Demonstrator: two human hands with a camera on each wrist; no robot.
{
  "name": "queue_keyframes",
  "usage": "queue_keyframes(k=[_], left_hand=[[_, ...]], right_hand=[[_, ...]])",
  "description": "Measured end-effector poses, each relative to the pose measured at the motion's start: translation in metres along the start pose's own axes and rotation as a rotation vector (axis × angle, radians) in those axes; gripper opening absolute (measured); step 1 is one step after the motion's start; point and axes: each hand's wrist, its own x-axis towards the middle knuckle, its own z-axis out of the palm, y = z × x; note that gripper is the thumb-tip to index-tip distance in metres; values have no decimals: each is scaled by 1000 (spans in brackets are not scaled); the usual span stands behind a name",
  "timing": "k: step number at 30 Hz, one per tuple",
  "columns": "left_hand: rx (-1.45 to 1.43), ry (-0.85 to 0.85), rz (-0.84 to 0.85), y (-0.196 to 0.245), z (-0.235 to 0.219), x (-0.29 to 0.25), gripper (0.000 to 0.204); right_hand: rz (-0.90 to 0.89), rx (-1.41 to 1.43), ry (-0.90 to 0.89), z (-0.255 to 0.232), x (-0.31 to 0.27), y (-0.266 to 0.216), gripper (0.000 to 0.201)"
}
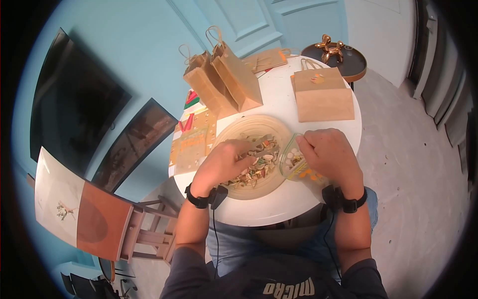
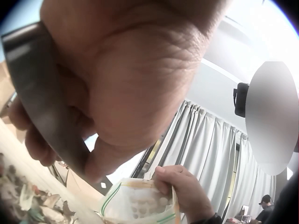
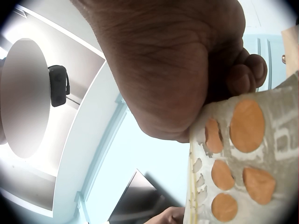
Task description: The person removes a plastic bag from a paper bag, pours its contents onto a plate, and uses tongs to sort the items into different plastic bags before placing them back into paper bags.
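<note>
On the white table [image 1: 271,214] sits a wide tan bowl [image 1: 281,127] of dried, potpourri-like mix [image 1: 256,174] in green, brown and cream pieces. Over its left part, my left hand [image 1: 224,162] holds metal tongs [image 1: 269,138], whose arms reach out above the mix. A curved grey metal arm runs along the fingers in the left wrist view. At the bowl's right rim, my right hand [image 1: 331,154] grips a clear zip bag [image 1: 290,162] by its upper edge. The bag has a green seal line, orange patches, and some mix inside; its mouth faces the bowl.
Two tall brown paper bags [image 1: 224,82] stand behind the bowl, another paper bag [image 1: 326,102] at back right. Patterned brown packaging [image 1: 194,142] lies on the left. A dark side table [image 1: 356,65] holds a shiny balloon-dog figure [image 1: 331,49].
</note>
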Motion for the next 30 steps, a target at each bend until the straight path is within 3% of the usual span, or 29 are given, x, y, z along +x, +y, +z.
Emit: queue_keyframes(k=[3, 9, 15, 24, 30], left_hand=[[107, -45, -21, -24, 24, 9, 36], [144, 23, -154, -34, 47, 11, 35], [144, 69, -132, -50, 38, 0, 29], [-38, -7, -286, -56, 16, -10, 26], [-139, 72, -219, -24, -5, -25, 25]], right_hand=[[2, -6, -1, 0, -1, 0, 41], [-19, 6, 9, 2, 0, 1, 42], [-23, -8, -6, 2, 1, 0, 43], [-31, -8, -14, 7, 2, -1, 42], [-39, 10, -7, 9, 3, 0, 41]])
